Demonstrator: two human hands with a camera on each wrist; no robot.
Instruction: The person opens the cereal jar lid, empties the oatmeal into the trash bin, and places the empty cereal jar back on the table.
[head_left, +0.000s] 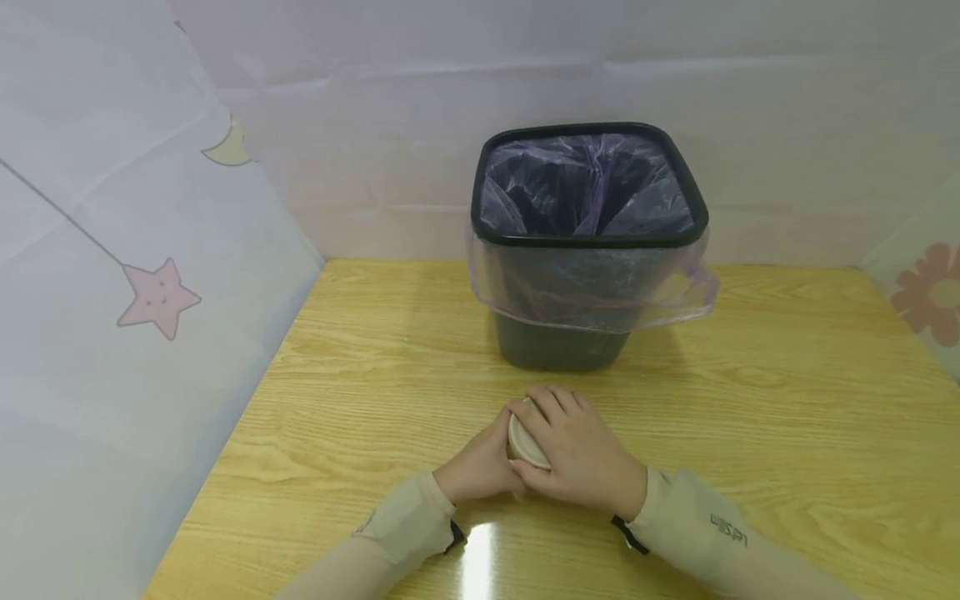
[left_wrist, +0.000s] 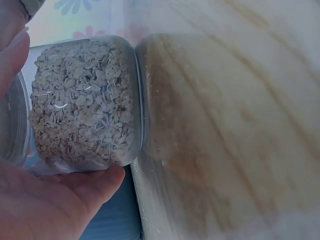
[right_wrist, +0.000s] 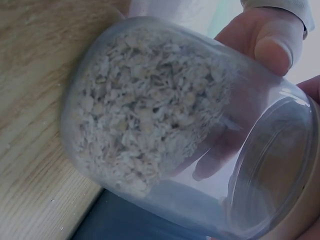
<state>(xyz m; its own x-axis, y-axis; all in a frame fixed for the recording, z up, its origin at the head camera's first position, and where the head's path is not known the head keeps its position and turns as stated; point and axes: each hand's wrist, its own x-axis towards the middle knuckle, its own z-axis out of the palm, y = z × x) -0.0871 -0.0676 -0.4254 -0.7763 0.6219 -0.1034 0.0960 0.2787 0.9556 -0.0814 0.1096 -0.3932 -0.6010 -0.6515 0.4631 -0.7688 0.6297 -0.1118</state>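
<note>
Fingers of the right hand curl over the top of a clear jar, covering its beige lid, which shows only as a pale edge between the two hands in the head view. Left hand grips the jar from the opposite side, its fingers wrapped round the glass; the thumb presses the wall, per right wrist view, and further fingertips show through the glass from behind. Both hands thus grasp the jar; neither is released.

Jar contents: pale flaked grain, approx. half the volume, heaped toward the base end. Jar is tilted, not upright, in both wrist views, w/ the empty clear section toward the lid end. In the left wrist view the palm and one finger cradle the jar from below, base end against or just beside the wood surface; contact cannot be confirmed.

Location: jar held low over the front-centre of the wooden tabletop, between the person and a black waste bin. Bin stands further back, centre, near but apart from the hands; fitted w/ a translucent purple liner bag folded over the rim.

Both forearms in beige sleeves. Pale fabric screens w/ a pink star on the left and a flower print on the right enclose the tabletop.
</note>
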